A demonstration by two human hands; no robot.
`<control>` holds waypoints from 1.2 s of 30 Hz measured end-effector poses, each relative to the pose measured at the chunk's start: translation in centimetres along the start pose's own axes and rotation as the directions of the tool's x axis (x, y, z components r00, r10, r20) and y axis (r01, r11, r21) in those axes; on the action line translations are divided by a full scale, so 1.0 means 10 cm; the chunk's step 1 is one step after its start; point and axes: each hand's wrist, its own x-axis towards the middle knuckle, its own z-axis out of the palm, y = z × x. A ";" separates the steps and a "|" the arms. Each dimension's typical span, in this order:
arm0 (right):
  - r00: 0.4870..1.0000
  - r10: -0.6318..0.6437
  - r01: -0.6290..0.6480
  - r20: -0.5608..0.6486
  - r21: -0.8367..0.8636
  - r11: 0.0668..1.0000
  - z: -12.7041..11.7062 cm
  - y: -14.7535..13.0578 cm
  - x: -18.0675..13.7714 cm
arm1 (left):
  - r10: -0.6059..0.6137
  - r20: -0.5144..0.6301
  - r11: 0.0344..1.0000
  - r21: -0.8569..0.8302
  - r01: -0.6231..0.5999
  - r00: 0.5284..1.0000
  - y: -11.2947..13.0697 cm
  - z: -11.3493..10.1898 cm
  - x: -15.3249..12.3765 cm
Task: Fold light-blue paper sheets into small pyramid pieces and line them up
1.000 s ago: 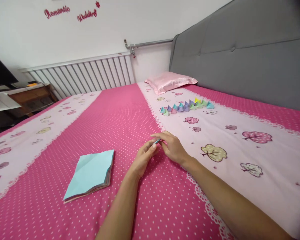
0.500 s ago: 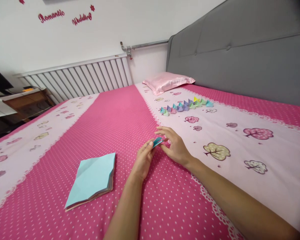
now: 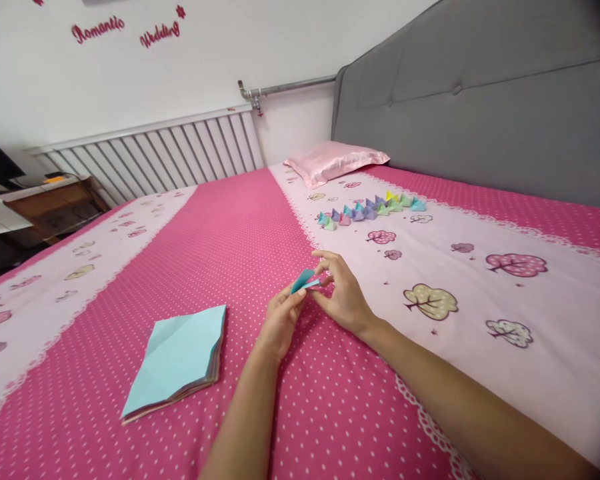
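A small folded piece of teal-blue paper (image 3: 302, 281) is held over the pink bedspread. My left hand (image 3: 279, 325) pinches its lower left end between thumb and fingers. At its right end, the thumb and bent fingers of my right hand (image 3: 346, 297) close in on a narrow flap. The paper stands partly opened, one panel raised above a lighter strip. To the left of my hands lies a stack of square paper sheets (image 3: 180, 357), light blue on top. Beyond my right hand, several small folded paper pieces (image 3: 359, 213) in blue, purple, green, pink and yellow sit in rows.
The bed (image 3: 220, 227) has a pink dotted cover with pale printed bands. A pink pillow (image 3: 333, 162) lies near the grey headboard (image 3: 460, 113). A white radiator (image 3: 160, 150) runs along the wall, and a wooden desk (image 3: 55, 203) stands at far left.
The folded paper has opened out, its teal panel lifted away from the lighter strip. Both hands sit slightly further left in view. The sheet stack and small folded pieces stay put.
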 end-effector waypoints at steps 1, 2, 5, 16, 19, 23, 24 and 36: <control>1.000 0.005 -0.005 0.001 0.000 1.000 0.01 0.00 0.00 | -0.001 0.000 1.000 0.002 0.001 1.000 0.00 0.01 0.00; 1.000 0.009 -0.009 0.000 -0.001 1.000 0.01 0.00 -0.01 | -0.004 -0.009 1.000 -0.001 0.004 1.000 0.00 0.01 0.00; 1.000 0.014 -0.014 0.001 -0.021 1.000 0.02 -0.01 -0.02 | -0.009 -0.092 0.999 -0.043 0.005 0.996 0.00 0.01 0.01; 1.000 0.016 -0.016 0.004 -0.056 0.998 0.02 0.01 -0.03 | 0.013 -0.157 0.998 -0.053 -0.021 0.988 -0.02 -0.02 0.02; 1.000 0.006 -0.006 0.000 -0.070 0.998 0.01 0.00 -0.03 | 0.006 -0.161 0.997 -0.071 -0.018 0.987 -0.02 -0.02 0.02; 1.000 -0.004 0.004 0.004 -0.079 0.997 0.00 -0.01 -0.03 | -0.036 -0.186 0.995 -0.103 0.017 0.982 0.00 -0.01 0.01; 1.000 -0.006 0.006 0.000 -0.077 0.997 0.00 -0.01 -0.03 | -0.047 -0.192 0.994 -0.110 0.026 0.980 0.00 0.00 0.01; 1.000 0.000 -0.001 -0.019 -0.035 0.999 0.00 -0.04 -0.03 | -0.046 -0.171 0.997 -0.076 0.033 0.984 0.00 0.01 0.01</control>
